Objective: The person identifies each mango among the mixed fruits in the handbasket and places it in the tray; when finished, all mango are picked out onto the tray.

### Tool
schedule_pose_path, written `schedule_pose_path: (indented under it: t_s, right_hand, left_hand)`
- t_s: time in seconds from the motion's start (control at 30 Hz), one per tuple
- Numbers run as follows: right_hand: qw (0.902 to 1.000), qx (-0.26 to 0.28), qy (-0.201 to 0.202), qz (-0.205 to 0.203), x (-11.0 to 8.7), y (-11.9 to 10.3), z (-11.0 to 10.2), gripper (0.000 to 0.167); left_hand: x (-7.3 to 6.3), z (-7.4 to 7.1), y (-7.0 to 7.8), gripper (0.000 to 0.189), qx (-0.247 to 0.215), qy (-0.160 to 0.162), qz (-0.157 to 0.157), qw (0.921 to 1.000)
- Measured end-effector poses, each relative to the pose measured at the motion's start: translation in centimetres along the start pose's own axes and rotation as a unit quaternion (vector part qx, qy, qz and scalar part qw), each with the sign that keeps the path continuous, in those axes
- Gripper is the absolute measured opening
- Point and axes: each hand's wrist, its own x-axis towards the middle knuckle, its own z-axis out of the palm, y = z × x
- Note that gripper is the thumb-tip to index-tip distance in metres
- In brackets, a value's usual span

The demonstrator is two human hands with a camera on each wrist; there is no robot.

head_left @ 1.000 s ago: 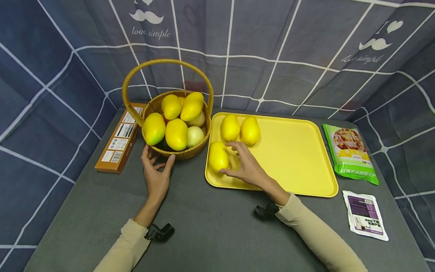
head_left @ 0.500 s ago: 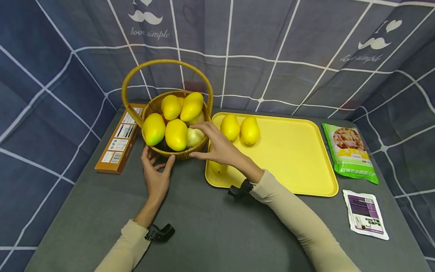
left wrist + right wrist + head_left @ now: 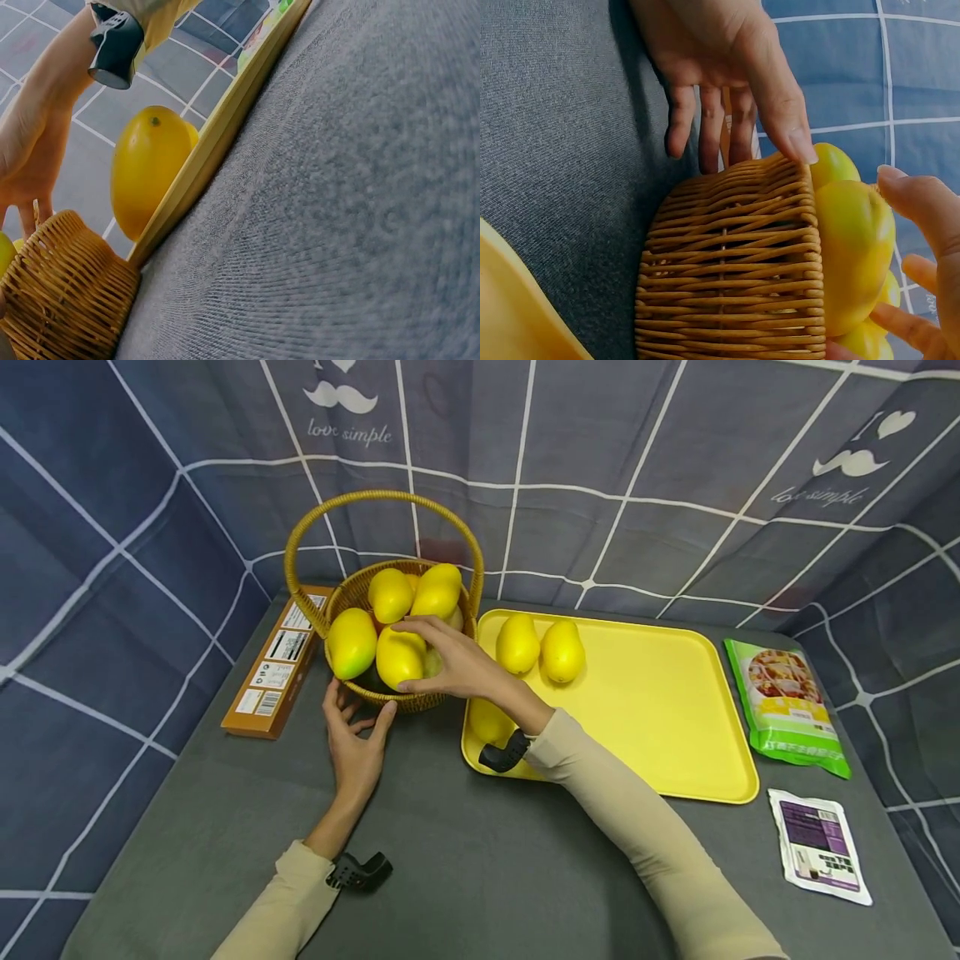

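A wicker basket [image 3: 442, 700] with a tall handle holds several yellow mangoes, among them a green-tipped mango [image 3: 351, 643]. My right hand [image 3: 461, 664] reaches over its rim, thumb and fingers around the front mango [image 3: 397, 658]. In the right wrist view, the right thumb [image 3: 922, 199] is at one end of this mango [image 3: 851, 255]. My left hand [image 3: 356, 752] rests against the basket's near left side. Its thumb touches the rim, and the other fingers [image 3: 711, 135] extend along the wall in the right wrist view. A pale round fruit is mostly hidden under the right hand.
Right of the basket lies a yellow tray [image 3: 645, 710] with two mangoes [image 3: 562, 652] at its back left and another mango [image 3: 487, 722] partly behind my right wrist. An orange-brown box [image 3: 273, 672] stands left. A green food packet [image 3: 787, 706] and a white-purple pouch [image 3: 819, 847] lie right.
My right hand has left the near mango on the tray and moved left over the basket rim to the front mango there. The left hand stays at the basket. The view has shifted slightly.
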Motion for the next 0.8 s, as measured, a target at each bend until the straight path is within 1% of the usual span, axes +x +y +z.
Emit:
schedule_pose_path:
  t_s: [0.17, 0.5, 0.63, 0.8]
  right_hand:
    - [0.9999, -0.002, -0.011, 0.001, 0.33, 0.35, 0.19, 0.077]
    - [0.9993, -0.005, -0.034, 0.016, 0.46, 0.65, 0.35, 0.076]
    - [0.9995, -0.013, -0.027, 0.012, 0.31, 0.59, 0.35, 0.075]
    - [0.9999, -0.009, -0.01, -0.006, -0.21, 0.41, 0.22, 0.073]
  left_hand:
    - [0.04, 0.03, -0.02, 0.082, -0.001, -0.001, -0.005, 1.0]
    - [0.07, 0.02, -0.03, 0.082, -0.003, -0.004, 0.002, 1.0]
    - [0.06, 0.02, -0.07, 0.081, -0.003, -0.003, 0.006, 1.0]
    - [0.09, 0.02, -0.16, 0.081, -0.003, -0.002, 0.013, 0.9999]
